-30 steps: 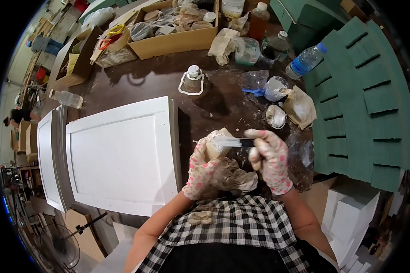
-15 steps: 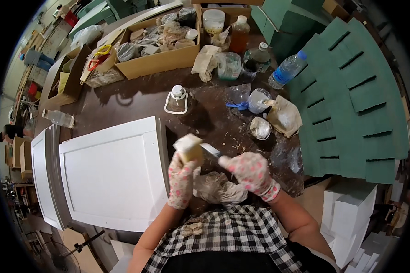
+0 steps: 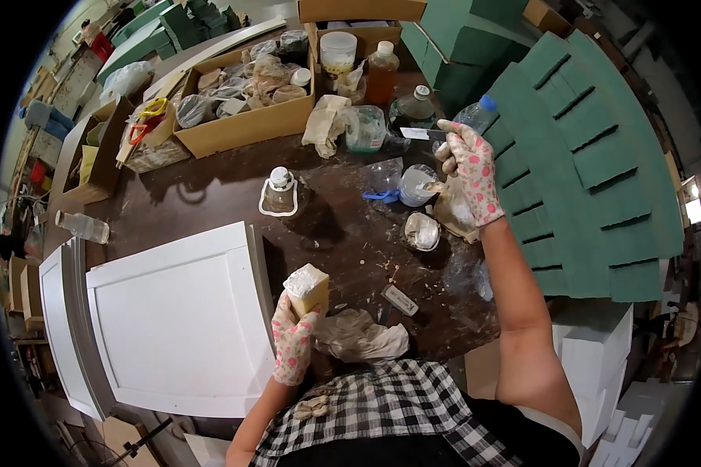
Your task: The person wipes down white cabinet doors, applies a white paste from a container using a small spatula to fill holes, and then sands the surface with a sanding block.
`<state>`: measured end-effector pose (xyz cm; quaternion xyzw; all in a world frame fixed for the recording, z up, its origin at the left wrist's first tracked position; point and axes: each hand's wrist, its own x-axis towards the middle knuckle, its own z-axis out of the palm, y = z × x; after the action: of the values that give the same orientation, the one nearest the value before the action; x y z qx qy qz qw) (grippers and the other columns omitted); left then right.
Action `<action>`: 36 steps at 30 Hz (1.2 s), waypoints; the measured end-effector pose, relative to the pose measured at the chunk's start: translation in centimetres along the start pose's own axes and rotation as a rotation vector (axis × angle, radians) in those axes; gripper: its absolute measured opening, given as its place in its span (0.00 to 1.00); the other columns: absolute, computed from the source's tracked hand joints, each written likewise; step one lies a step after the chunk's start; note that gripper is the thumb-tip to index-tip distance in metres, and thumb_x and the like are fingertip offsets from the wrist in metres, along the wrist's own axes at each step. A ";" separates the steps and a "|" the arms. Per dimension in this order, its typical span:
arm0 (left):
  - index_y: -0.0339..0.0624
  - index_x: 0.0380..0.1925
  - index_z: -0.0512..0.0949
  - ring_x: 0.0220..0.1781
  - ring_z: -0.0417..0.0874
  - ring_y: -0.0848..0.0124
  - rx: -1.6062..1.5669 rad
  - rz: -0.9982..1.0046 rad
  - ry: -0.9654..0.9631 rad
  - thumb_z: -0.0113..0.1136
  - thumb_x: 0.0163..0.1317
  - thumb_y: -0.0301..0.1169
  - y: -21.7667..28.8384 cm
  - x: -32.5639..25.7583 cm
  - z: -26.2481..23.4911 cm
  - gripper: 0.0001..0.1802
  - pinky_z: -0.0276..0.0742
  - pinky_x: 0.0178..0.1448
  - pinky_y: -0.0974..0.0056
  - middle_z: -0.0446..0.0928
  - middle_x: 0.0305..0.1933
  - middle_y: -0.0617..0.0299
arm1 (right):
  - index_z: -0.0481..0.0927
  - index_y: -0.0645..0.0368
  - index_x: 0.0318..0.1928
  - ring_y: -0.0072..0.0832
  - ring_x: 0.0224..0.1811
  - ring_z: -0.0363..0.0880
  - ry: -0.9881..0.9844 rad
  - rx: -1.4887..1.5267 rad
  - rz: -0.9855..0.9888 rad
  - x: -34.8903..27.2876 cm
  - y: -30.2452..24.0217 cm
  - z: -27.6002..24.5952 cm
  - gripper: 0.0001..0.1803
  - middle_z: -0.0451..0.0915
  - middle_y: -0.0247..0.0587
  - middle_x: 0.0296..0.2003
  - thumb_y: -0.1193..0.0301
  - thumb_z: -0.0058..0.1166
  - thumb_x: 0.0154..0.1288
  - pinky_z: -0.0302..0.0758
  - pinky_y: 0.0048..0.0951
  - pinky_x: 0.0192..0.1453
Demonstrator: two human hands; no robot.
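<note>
In a pink-spotted glove, my left hand [image 3: 294,342] is closed around a cream foam block [image 3: 307,289] with white paste on its top face. It is just right of a white framed panel [image 3: 183,323] and above a crumpled off-white cloth [image 3: 362,336]. My right hand [image 3: 475,175], gloved alike, is raised at the right, closed on a small putty knife [image 3: 422,134]. Its pale blade points left, and the handle is mostly hidden by the fingers. Under that hand are an open cup of white paste [image 3: 422,232] and a stained cloth [image 3: 456,214], partly covered.
Behind stand an amber bottle [image 3: 382,74], a water bottle [image 3: 477,114] and a cardboard box [image 3: 249,124] of wrapped items. A clear jug [image 3: 280,194] sits mid-table. Slotted green foam [image 3: 600,179] borders the right. A small grey packet [image 3: 399,300] lies near the cloth.
My right hand has swung up and right with the putty knife, away from the foam block. My left hand has lowered slightly with the block. The grey packet has come into sight.
</note>
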<state>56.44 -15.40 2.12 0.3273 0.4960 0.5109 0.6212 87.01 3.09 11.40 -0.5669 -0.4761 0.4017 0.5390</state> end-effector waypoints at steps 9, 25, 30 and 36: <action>0.35 0.58 0.69 0.55 0.74 0.71 0.062 0.019 -0.012 0.57 0.57 0.22 -0.5 -0.4 0.1 0.26 0.70 0.60 0.67 0.74 0.54 0.59 | 0.78 0.61 0.50 0.10 0.17 0.63 0.040 0.164 0.256 -10.5 3.1 -2.3 0.13 0.73 0.28 0.21 0.72 0.44 0.71 0.55 0.11 0.17; 0.35 0.60 0.67 0.56 0.74 0.69 0.112 0.031 -0.083 0.55 0.56 0.20 -1.1 0.2 0.8 0.29 0.71 0.60 0.64 0.72 0.56 0.58 | 0.83 0.51 0.48 0.32 0.33 0.82 -0.010 -0.905 -0.697 -9.5 3.8 0.1 0.13 0.82 0.40 0.35 0.73 0.56 0.62 0.80 0.32 0.34; 0.35 0.60 0.65 0.56 0.73 0.70 -0.005 0.134 -0.152 0.58 0.51 0.26 -1.2 0.6 0.4 0.33 0.70 0.60 0.65 0.71 0.55 0.59 | 0.76 0.53 0.50 0.41 0.44 0.79 -0.430 -1.262 -0.679 -5.0 4.7 6.1 0.20 0.73 0.42 0.49 0.69 0.60 0.54 0.76 0.45 0.44; 0.36 0.57 0.69 0.54 0.74 0.68 0.137 0.167 -0.064 0.61 0.53 0.28 -1.4 0.8 -0.3 0.29 0.70 0.59 0.64 0.73 0.52 0.57 | 0.80 0.56 0.32 0.41 0.38 0.79 -0.454 -1.116 -0.288 -0.4 7.0 7.9 0.05 0.78 0.44 0.34 0.69 0.58 0.59 0.77 0.40 0.39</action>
<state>56.57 -15.03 0.51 0.4253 0.4808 0.5151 0.5680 80.05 4.73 3.68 -0.5938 -0.7889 0.1260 0.0956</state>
